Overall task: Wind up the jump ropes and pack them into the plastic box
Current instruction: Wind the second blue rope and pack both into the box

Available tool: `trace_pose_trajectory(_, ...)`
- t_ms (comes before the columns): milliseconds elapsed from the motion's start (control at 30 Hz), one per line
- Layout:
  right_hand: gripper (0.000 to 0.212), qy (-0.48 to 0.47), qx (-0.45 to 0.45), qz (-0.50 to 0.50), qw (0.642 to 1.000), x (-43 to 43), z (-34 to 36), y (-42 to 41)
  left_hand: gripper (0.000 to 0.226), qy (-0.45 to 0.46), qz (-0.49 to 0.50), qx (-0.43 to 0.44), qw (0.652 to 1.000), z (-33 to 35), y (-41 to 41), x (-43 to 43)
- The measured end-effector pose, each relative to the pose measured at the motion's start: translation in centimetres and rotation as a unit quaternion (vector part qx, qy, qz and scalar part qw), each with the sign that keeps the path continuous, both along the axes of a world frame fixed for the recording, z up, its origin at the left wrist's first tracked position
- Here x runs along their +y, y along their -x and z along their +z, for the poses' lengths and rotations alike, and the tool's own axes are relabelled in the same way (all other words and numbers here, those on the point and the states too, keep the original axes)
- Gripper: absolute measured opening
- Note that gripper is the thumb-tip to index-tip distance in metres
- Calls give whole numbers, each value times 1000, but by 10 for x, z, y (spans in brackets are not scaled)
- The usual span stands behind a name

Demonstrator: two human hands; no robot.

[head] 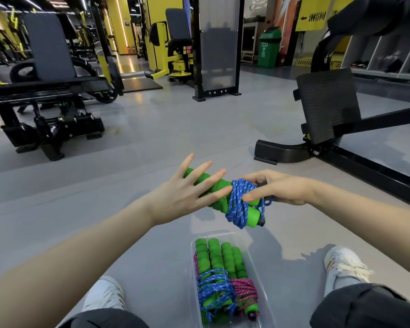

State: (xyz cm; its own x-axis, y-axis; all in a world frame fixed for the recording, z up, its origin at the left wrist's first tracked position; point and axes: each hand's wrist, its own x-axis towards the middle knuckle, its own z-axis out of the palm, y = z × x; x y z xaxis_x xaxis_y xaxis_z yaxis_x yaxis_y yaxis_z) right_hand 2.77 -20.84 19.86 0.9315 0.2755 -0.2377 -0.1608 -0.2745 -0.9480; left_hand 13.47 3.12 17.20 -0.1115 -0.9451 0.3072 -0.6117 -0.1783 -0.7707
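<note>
Item in hand: green foam-handled jump rope with blue braided cord (237, 204), pinched at its coils by the right hand (277, 188), left hand (187, 192) splayed against the handles; above clear plastic box (258, 275) on grey floor (152, 138); advisably tuck the tail before packing.

The foam-handled jump rope held up (225, 200) has bright green grips and a blue cord flecked with white. In the clear plastic box (258, 275) lie green handles wound with blue-and-white speckled cord (214, 290) and magenta speckled cord (244, 290), over plain grey flooring (152, 129).
</note>
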Motion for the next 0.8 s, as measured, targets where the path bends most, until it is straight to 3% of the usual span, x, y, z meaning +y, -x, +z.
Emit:
trace_pose_trajectory(133,35,-79,6,-73,994,-4,-4,-1,48,34,-20,43,998,-5,1,-4)
trace_pose_trajectory(233,29,-105,-17,-133,985,-4,-1,-3,65,66,-16,79,995,-6,0,-12)
trace_pose_trajectory(533,23,-112,-45,-129,984,-3,14,-2,53,63,17,103,993,6,1,-13)
trace_pose_trajectory(633,10,-123,-41,-119,984,-2,10,-3,71,68,11,118,991,13,4,-13)
trace_pose_trajectory(800,38,-81,-51,-94,991,-7,11,-7,95,-19,-28,132,991,20,11,-23)
